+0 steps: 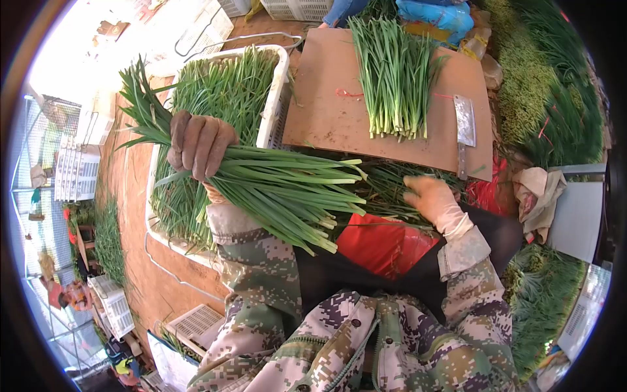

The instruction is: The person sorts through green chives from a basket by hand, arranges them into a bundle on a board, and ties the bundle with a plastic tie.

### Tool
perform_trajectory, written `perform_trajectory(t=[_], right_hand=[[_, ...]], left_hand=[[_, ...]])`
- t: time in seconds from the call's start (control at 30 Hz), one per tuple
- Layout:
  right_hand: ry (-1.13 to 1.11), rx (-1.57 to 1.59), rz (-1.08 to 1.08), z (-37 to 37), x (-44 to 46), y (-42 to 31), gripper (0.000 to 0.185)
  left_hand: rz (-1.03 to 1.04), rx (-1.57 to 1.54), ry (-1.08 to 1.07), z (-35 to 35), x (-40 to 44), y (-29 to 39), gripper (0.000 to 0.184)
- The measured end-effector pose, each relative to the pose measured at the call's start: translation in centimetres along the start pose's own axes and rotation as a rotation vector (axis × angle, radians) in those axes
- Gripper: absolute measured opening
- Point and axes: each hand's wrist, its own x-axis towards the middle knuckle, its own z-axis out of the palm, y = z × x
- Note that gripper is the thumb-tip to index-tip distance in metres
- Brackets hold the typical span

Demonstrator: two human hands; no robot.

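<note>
My left hand (201, 145), in a soiled brown glove, is closed round a thick bunch of garlic chives (287, 189). Their pale cut ends point right and the leaf tips stick out up and left. My right hand (430, 198), in a pale thin glove, is held over loose dark leaves (385, 189) above my lap, its fingers apart with nothing in them. Ahead, a second bunch of chives (398, 85) lies on a brown board (320, 98), over a red tie (349, 93). A cleaver (464, 124) rests at the board's right side.
A white crate (282, 85) packed with chives stands on my left. Red plastic (385, 245) lies across my lap. Piled greens (545, 287) and a cloth sack (539, 196) are to the right. White crates (78, 173) are stacked far left. Part of another person (343, 12) shows beyond the board.
</note>
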Motion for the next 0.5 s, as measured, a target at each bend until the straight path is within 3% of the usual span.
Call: perform_trajectory(t=[0.03,0.1,0.13,0.2,0.23,0.3,0.47,0.5], right_hand=[[0.250,0.323,-0.125,-1.0,0.2,-0.9,0.042],[0.376,0.668,-0.322,-3.6,0.5,-4.5,0.043],[0.375,0.670,-0.322,-4.7,0.9,-6.2,0.043],[0.468,0.564,-0.548,-6.0,1.6,-8.7,0.046],[0.467,0.565,-0.548,-6.0,2.2,-9.4,0.046],[0.235,0.591,-0.601,-6.0,3.1,-10.4,0.042],[0.256,0.466,-0.616,-5.3,4.5,-10.5,0.025],[0.254,0.466,-0.618,-4.2,4.8,-9.7,0.025]], left_hand=[[0.007,0.012,-0.005,0.0,0.1,-0.3,0.006],[0.009,0.012,0.020,0.1,0.1,-0.6,0.006],[0.011,0.015,0.047,0.1,0.1,-0.6,0.007],[-0.005,0.024,0.055,0.2,0.0,-0.6,0.007],[-0.018,0.031,0.061,0.2,0.0,-0.6,0.007],[-0.019,0.014,0.053,0.1,-0.1,-0.6,0.007],[-0.018,0.001,0.044,0.2,-0.4,-0.4,0.007],[-0.034,0.085,0.135,0.4,-0.8,0.0,0.007]])
